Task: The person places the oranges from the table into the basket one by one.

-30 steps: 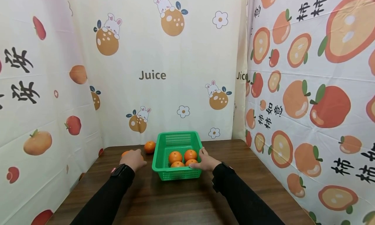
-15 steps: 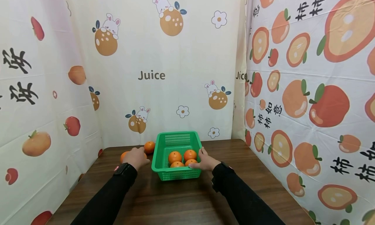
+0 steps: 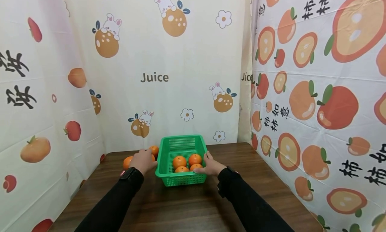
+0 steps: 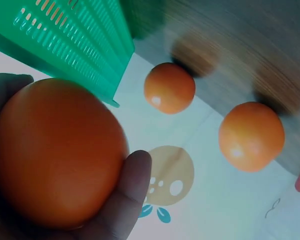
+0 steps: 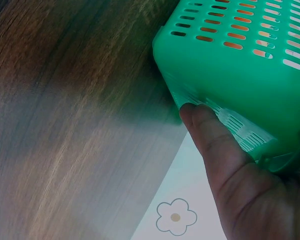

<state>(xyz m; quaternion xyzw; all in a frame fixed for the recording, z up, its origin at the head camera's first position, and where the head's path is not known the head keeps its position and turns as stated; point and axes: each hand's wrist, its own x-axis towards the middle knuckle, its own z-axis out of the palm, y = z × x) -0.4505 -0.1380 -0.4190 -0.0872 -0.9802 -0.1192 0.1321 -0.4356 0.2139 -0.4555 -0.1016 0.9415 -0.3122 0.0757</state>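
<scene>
My left hand (image 3: 144,161) grips an orange (image 4: 60,155), thumb and fingers curled round it in the left wrist view. In the head view that hand is left of the green plastic basket (image 3: 181,181) and mostly hides the fruit. My right hand (image 3: 212,165) holds the basket's right side. Its thumb lies over the rim, and its fingers (image 5: 210,125) run along the outer wall in the right wrist view. Several oranges (image 3: 179,161) sit inside the basket, toward its near end. Two more lie on the table: one orange (image 3: 127,162) left of my left hand, another (image 3: 154,150) behind it.
The brown wooden table (image 3: 178,208) reaches back to a cream curtain (image 3: 193,91) printed with rabbits and fruit. Patterned cloth (image 3: 301,131) stands along the right edge, and a similar cloth (image 3: 45,118) along the left.
My left hand has moved right, toward the basket, with the orange in its grip; the orange at the left now shows more. The right hand stays on the basket. The head view has shifted slightly.
</scene>
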